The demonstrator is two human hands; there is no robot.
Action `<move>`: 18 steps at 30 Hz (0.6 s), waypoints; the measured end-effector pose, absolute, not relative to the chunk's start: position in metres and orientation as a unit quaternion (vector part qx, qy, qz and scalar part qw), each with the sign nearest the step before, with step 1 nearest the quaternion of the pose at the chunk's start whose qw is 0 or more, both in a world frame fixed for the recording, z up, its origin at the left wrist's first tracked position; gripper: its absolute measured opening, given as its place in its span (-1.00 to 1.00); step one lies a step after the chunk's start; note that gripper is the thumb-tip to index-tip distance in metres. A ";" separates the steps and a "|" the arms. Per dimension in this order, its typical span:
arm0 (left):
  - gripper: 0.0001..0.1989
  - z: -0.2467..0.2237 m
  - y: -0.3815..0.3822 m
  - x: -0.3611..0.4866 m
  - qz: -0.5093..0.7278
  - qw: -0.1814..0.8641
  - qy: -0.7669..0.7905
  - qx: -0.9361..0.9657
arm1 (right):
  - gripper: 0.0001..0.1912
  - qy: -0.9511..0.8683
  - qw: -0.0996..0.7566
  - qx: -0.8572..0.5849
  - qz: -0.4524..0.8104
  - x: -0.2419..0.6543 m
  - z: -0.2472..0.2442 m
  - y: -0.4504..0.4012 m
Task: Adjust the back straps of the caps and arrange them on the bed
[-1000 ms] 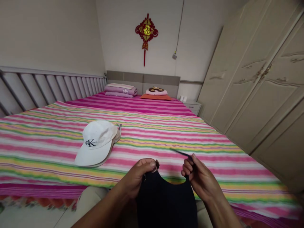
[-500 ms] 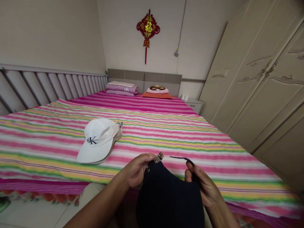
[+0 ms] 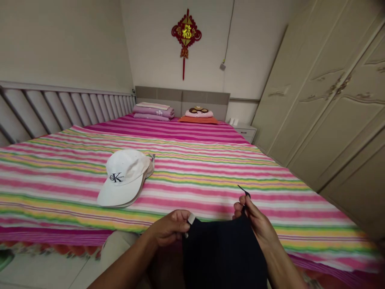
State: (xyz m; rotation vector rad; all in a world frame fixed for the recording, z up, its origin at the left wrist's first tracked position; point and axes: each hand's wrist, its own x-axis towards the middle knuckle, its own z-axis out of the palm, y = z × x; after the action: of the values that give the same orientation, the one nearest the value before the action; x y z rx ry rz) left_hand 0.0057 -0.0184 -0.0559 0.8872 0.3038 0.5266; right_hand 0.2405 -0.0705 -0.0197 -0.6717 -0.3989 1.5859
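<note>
A dark navy cap [image 3: 225, 253] hangs low in front of me, its lower part cut off by the frame's bottom edge. At its left corner my left hand [image 3: 170, 228] is closed, thumb and fingers pinching the cloth beside a silvery metal buckle [image 3: 191, 218]. My right hand [image 3: 255, 224] grips the opposite corner, and a thin dark strap [image 3: 244, 190] pokes up between its fingers. The strap's free end points up and left, apart from the buckle. A white cap [image 3: 124, 176] with black letters lies on the bed to the left, touched by neither hand.
A striped sheet [image 3: 192, 172] covers the bed before me. Folded purple bedding [image 3: 153, 111] and an orange pillow [image 3: 198, 120] lie by the headboard [image 3: 168, 94]. A railing [image 3: 72, 104] runs along the left, a wardrobe [image 3: 306, 100] along the right.
My right hand has risen slightly, and the strap has swung from nearly level to pointing up. My left hand and the buckle have dropped a little; the buckle now looks folded flat.
</note>
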 end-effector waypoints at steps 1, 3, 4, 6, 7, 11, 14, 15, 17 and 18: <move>-0.82 -0.059 -0.018 0.006 0.270 0.859 0.145 0.409 | -0.82 -0.173 0.625 -0.304 0.698 0.241 -0.019 -0.068; -0.83 -0.058 -0.017 0.009 0.306 0.864 0.136 0.377 | -0.84 -0.181 0.614 -0.312 0.702 0.240 -0.017 -0.064; -0.84 -0.055 -0.016 0.010 0.322 0.867 0.129 0.359 | -0.85 -0.190 0.609 -0.311 0.704 0.240 -0.016 -0.062; -0.87 -0.048 -0.014 0.012 0.350 0.870 0.118 0.325 | -0.84 -0.214 0.589 -0.302 0.719 0.239 -0.014 -0.059; -0.88 -0.044 -0.012 0.013 0.363 0.870 0.115 0.312 | -0.79 -0.229 0.573 -0.292 0.730 0.238 -0.015 -0.059; -0.91 -0.033 -0.007 0.010 0.412 0.859 0.130 0.275 | -0.64 -0.321 0.471 -0.251 0.782 0.232 -0.031 -0.062; -0.93 -0.033 -0.005 0.005 0.418 0.859 0.147 0.255 | -0.69 -0.335 0.462 -0.242 0.785 0.227 -0.045 -0.067; -0.92 -0.034 -0.004 0.003 0.411 0.865 0.146 0.250 | -0.70 -0.322 0.487 -0.242 0.776 0.226 -0.047 -0.069; -0.92 -0.038 -0.004 0.001 0.382 0.884 0.129 0.236 | -0.71 -0.289 0.541 -0.246 0.751 0.226 -0.049 -0.072; -0.91 -0.041 -0.005 0.001 0.367 0.895 0.111 0.229 | -0.72 -0.273 0.563 -0.252 0.738 0.227 -0.048 -0.073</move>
State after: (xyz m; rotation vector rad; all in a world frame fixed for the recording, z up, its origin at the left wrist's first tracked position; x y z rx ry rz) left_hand 0.0010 -0.0051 -0.0414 0.4740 0.2302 0.7609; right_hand 0.2267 -0.0728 -0.0485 -0.5941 -0.6415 1.7382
